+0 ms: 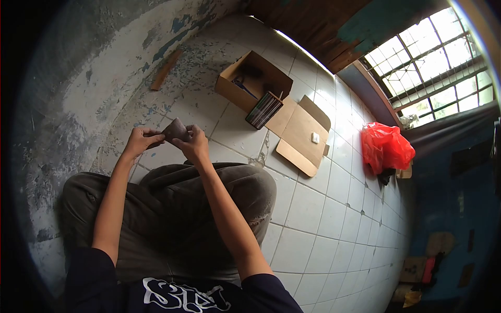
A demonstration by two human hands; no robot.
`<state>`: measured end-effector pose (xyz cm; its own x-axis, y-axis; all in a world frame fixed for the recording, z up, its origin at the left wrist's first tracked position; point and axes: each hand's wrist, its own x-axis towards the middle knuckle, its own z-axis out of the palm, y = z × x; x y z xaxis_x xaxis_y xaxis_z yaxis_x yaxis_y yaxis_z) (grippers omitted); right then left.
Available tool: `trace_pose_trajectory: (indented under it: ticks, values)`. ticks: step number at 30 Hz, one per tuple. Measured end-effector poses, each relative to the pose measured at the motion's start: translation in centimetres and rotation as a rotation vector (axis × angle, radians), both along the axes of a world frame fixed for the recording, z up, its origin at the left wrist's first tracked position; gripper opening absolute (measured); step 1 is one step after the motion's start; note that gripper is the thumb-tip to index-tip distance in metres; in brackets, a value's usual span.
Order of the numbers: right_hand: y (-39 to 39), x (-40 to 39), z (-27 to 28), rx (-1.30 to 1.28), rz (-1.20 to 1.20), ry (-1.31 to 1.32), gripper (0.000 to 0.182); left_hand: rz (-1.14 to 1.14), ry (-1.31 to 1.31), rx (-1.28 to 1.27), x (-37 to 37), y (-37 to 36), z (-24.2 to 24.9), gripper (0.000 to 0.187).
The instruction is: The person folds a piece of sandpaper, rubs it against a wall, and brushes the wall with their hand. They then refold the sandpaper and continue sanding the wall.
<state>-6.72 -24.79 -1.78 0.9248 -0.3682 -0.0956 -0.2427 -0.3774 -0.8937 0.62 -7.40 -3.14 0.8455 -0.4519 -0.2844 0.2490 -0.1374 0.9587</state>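
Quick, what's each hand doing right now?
Left hand: closed on the edge of a dark grey piece.
Right hand: closed on its other side.

red plastic bag (385,146) near a barred window (430,65)

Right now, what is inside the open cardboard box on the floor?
Inside the cardboard box is a dark blue tool, perhaps scissors, and dark shapes too shadowed to identify. The stack of thin, dark-edged items at its near corner may hide more.
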Motion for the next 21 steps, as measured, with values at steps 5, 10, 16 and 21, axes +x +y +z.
trace_pose_trajectory:
  ticks: [5, 10, 16, 21]
  values:
    - [0.1, 0.0, 0.5, -0.042, 0.001, -0.002, 0.051, -0.037, -0.016, 0.032, 0.0, 0.4, -0.1, 0.022]
    - [0.0, 0.0, 0.5, -0.033, 0.005, -0.023, 0.05, -0.041, -0.083, 0.073, 0.2, 0.3, -0.9, 0.019]
    - [-0.1, -0.1, 0.5, -0.026, -0.011, -0.06, 0.049, -0.083, -0.096, 0.032, -0.2, 0.0, -0.7, 0.015]
    - [-0.3, -0.1, 0.4, -0.062, -0.002, -0.06, 0.047, -0.15, -0.088, 0.06, -0.1, 0.2, -1.5, 0.016]
